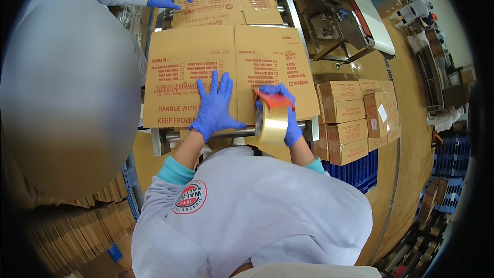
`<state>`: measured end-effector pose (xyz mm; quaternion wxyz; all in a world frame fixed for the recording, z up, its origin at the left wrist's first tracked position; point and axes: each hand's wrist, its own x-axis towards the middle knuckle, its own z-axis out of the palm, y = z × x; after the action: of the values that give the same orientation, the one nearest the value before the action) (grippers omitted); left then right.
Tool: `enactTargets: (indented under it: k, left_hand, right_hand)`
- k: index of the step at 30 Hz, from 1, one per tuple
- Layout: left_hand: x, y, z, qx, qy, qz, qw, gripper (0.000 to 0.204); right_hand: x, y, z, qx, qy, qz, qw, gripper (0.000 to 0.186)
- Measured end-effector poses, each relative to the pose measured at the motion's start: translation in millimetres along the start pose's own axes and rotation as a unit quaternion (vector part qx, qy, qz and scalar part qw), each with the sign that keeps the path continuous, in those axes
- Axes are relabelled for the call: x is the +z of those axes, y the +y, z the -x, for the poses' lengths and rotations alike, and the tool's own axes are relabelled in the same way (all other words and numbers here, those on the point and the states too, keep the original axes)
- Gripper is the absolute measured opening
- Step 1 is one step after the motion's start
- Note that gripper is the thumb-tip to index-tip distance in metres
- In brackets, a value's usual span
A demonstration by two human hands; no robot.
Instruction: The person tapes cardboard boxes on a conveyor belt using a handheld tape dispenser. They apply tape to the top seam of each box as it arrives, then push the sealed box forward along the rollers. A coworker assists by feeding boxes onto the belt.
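A flat brown cardboard box (190, 51) with red print lies in front of me on a roller conveyor, a seam running between its two halves. My left hand (215, 104), in a blue glove, rests on its near left half with the fingers spread. In my right hand (288, 110), also gloved in blue, is a tape dispenser (275, 99) with a red top and a wide roll of clear yellowish tape. The dispenser is over the near edge of the box's right half. Whether it touches the cardboard I cannot tell.
Beyond lies another box (206, 2), with a co-worker's blue-gloved hand (172, 0) on it. The co-worker stands at the left. Closed boxes (347, 110) are stacked on a blue pallet (355, 171) at the right. Flattened cartons (87, 234) fill the lower left. A machine (368, 18) stands far right.
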<state>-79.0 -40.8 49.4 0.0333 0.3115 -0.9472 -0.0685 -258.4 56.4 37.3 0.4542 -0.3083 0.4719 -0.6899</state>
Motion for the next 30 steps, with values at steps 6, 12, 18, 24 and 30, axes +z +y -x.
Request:
enactTargets:
  k: [6, 12, 18, 24, 30]
  left_hand:
    - [4, -2, -3, -0.003, 0.019, 0.001, 1.000, 0.124]
    - [6, -1, -7, 0.019, 0.005, -0.026, 0.999, 0.124]
    - [4, -43, -106, 0.020, 0.119, -0.062, 0.991, 0.119]
    - [-39, -60, -44, -0.055, 0.098, 0.028, 0.993, 0.127]
    - [4, -69, 88, -0.134, -0.033, 0.107, 0.985, 0.138]
  right_hand:
    - [12, -52, -27, 0.244, 0.023, -0.167, 0.955, 0.041]
    - [-26, -32, -61, 0.208, -0.217, -0.225, 0.927, 0.022]
    - [8, -68, -27, -0.144, -0.151, -0.023, 0.978, 0.032]
    - [33, -57, -13, -0.163, -0.042, 0.164, 0.972, 0.032]
    - [118, -17, -59, -0.316, -0.098, 0.091, 0.939, 0.034]
